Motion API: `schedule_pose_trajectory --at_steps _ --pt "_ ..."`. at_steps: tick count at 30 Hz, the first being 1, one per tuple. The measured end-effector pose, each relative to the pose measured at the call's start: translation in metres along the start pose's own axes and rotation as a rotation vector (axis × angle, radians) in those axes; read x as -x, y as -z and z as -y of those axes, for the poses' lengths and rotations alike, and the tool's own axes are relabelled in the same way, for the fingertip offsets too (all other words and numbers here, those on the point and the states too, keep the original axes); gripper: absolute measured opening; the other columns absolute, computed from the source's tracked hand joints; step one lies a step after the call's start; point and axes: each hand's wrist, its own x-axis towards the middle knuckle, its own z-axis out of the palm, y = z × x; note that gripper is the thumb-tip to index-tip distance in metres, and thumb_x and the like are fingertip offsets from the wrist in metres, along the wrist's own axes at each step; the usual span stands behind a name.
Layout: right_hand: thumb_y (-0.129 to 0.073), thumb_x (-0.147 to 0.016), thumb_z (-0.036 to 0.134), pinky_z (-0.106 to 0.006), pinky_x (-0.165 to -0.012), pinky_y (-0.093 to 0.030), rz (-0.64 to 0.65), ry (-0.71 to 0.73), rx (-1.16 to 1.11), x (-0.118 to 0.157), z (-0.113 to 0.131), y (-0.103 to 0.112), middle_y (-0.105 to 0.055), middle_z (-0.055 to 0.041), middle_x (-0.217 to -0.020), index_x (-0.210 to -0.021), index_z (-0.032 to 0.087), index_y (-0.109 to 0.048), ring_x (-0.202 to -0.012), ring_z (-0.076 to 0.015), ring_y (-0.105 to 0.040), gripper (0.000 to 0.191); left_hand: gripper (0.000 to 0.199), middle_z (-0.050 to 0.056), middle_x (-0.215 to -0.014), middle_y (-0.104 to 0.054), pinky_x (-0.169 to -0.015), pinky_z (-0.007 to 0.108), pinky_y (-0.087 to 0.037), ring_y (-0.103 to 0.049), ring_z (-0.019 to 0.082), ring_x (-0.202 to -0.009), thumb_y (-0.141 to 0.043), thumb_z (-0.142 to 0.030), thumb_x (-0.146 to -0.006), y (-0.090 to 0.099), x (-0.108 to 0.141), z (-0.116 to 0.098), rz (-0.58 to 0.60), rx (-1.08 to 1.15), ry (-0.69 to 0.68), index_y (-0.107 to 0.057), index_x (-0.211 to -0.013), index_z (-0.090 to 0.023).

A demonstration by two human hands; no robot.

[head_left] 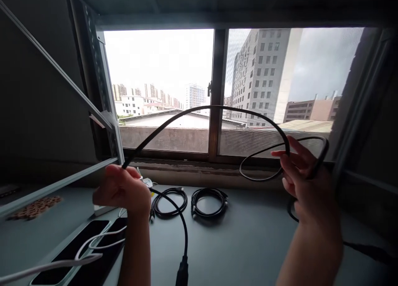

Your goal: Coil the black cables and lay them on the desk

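Observation:
A black cable [214, 107] arches in the air between my two hands, in front of the window. My left hand [124, 190] is closed around it at the left; from there the cable curves down to a black connector [183, 271] hanging at the bottom. My right hand [303, 174] grips the cable between thumb and fingers at the right, where a loop of it hangs beside the fingers. Below on the table lie two coiled black cables, one at the left [170, 214] and another to its right [209, 215].
Dark flat devices [77, 246] with white cables [49, 269] lie at the lower left on the grey table [242, 244]. A brown patterned item [37, 207] sits farther left. Metal frame bars [59, 184] cross the left side. A dark object [370, 250] is at the lower right.

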Motion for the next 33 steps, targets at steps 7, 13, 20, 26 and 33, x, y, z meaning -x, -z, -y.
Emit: schedule_pose_trajectory --at_steps 7,13,20,26,33 --pt "-0.077 -0.06 0.038 -0.016 -0.032 -0.018 0.178 -0.125 0.019 -0.009 -0.018 -0.002 -0.066 -0.0007 -0.08 -0.111 0.032 -0.06 -0.042 -0.004 -0.029 0.053 0.061 -0.006 -0.034 -0.03 -0.034 0.022 -0.017 -0.028 0.003 -0.03 -0.052 -0.05 -0.083 -0.009 0.018 -0.003 0.465 0.372 0.169 -0.029 -0.038 -0.016" --pt "-0.07 -0.068 0.041 -0.016 -0.031 -0.02 0.376 -0.151 0.123 -0.006 -0.027 -0.023 -0.065 -0.0007 -0.083 -0.1 0.025 -0.057 -0.042 -0.0031 -0.032 0.039 0.05 -0.008 -0.034 -0.028 -0.028 0.021 -0.015 -0.027 0.004 -0.025 -0.057 -0.051 -0.078 -0.011 0.02 -0.01 0.772 0.133 0.428 -0.036 -0.047 -0.018" --pt "-0.065 -0.073 0.045 -0.017 -0.034 -0.023 0.524 -0.057 0.343 -0.007 -0.029 -0.025 -0.061 -0.0014 -0.074 -0.089 0.02 -0.06 -0.042 -0.0036 -0.038 0.031 0.04 -0.008 -0.039 -0.028 -0.032 0.019 -0.014 -0.022 0.003 -0.034 -0.061 -0.046 -0.076 -0.01 0.01 -0.002 1.087 0.154 0.274 -0.048 -0.052 -0.017" --pt "-0.069 -0.069 0.047 -0.018 -0.039 -0.031 0.659 -0.043 0.461 -0.005 -0.027 -0.028 -0.036 0.0091 -0.048 -0.108 0.022 -0.057 -0.041 -0.0069 -0.038 0.049 0.022 -0.004 -0.048 -0.052 -0.037 0.018 -0.028 -0.037 0.005 -0.04 -0.062 -0.034 -0.079 -0.01 0.016 -0.002 1.002 0.17 -0.066 -0.066 -0.065 -0.018" --pt "-0.06 -0.078 0.043 -0.017 -0.041 -0.033 0.587 0.089 0.496 -0.002 -0.027 -0.04 -0.044 0.0045 -0.055 -0.091 0.02 -0.065 -0.046 -0.0061 -0.039 0.027 0.022 -0.007 -0.044 -0.052 -0.044 0.02 -0.031 -0.036 0.004 -0.039 -0.068 -0.032 -0.076 -0.021 0.031 -0.006 0.858 0.145 -0.514 -0.061 -0.061 -0.017"
